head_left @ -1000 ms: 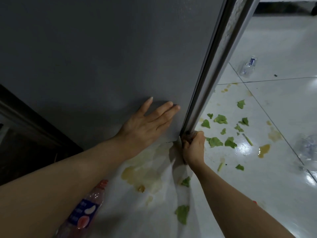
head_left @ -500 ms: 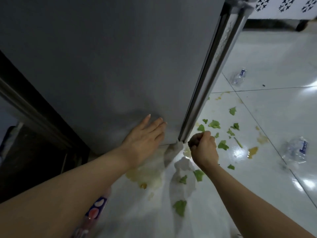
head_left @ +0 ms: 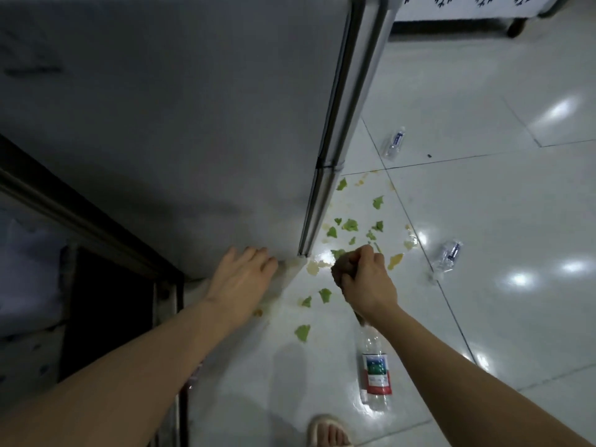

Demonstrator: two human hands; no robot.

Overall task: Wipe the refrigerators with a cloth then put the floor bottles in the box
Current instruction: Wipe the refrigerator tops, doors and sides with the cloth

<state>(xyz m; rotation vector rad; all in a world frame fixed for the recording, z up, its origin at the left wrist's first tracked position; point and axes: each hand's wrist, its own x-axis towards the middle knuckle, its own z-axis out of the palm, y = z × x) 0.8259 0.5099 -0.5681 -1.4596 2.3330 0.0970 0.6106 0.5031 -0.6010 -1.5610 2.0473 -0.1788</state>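
The grey refrigerator (head_left: 200,130) fills the upper left, its door edge (head_left: 335,150) running down to the floor. My left hand (head_left: 242,275) rests against the bottom of its side panel, fingers slightly bent and holding nothing. My right hand (head_left: 364,279) is a fist above the floor just right of the door's lower corner, gripping a small dark bunched cloth (head_left: 338,273). A bottle with a red and blue label (head_left: 375,372) lies under my right forearm. Two clear bottles (head_left: 394,141) (head_left: 446,256) lie farther right on the tiles.
Green leaf scraps (head_left: 350,225) and yellowish stains (head_left: 395,260) litter the white tiled floor (head_left: 483,204) near the refrigerator corner. A dark door frame (head_left: 80,217) runs along the left. My sandalled foot (head_left: 325,430) shows at the bottom. White patterned furniture (head_left: 467,8) stands at the far top right.
The view has risen and pulled back. My right hand has left the door's bottom corner and moved right over the floor. My left hand has slid down to the refrigerator's bottom edge.
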